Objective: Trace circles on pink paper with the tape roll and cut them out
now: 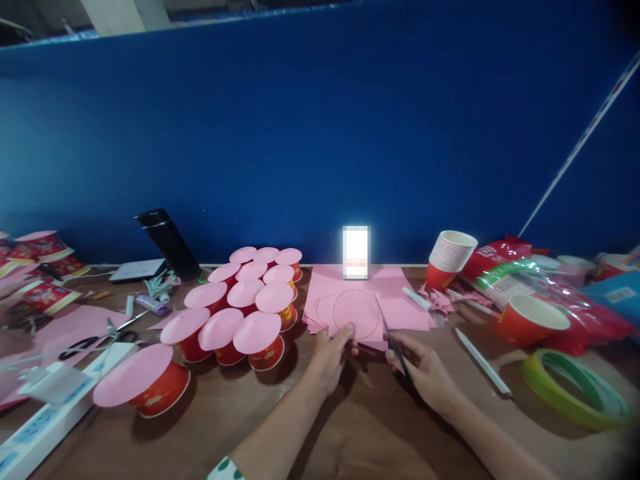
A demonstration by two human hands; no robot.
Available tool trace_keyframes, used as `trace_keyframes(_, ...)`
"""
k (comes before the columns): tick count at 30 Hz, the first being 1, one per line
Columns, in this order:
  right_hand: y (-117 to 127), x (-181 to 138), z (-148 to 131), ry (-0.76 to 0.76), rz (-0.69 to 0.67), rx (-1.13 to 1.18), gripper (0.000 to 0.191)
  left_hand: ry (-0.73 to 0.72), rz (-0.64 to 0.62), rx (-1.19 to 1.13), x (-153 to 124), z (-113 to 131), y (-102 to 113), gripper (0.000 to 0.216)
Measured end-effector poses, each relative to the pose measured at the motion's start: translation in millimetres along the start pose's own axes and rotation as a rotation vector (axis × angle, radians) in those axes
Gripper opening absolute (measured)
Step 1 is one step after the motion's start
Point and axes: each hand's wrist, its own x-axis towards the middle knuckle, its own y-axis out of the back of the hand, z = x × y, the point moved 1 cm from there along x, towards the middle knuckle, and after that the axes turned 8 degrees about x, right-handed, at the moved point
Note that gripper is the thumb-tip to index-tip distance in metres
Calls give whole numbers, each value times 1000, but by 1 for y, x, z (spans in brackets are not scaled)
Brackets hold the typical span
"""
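A piece of pink paper (356,313) with a drawn circle is pinched along its near edge by my left hand (331,358), thumb on top. My right hand (424,369) is closed around dark-handled scissors (394,343), whose slim blades point away from me along the paper's right side. More pink sheets (395,280) lie flat beneath and behind. To the left stand several upturned red paper cups (159,390), each topped by a pink paper disc (133,375).
A lit phone (357,252) leans at the back. To the right are stacked cups (453,252), a white pen (483,363), green tape rolls (570,390) and red plastic packaging (575,313). A power strip (65,417) and black bottle (170,243) occupy the left. A blue partition (320,133) rises behind.
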Motion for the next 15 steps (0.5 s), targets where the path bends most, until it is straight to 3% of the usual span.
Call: trace_keyframes(15, -1, 0, 1, -28, 1, -7, 47, -33, -34, 54, 1, 0, 1, 37)
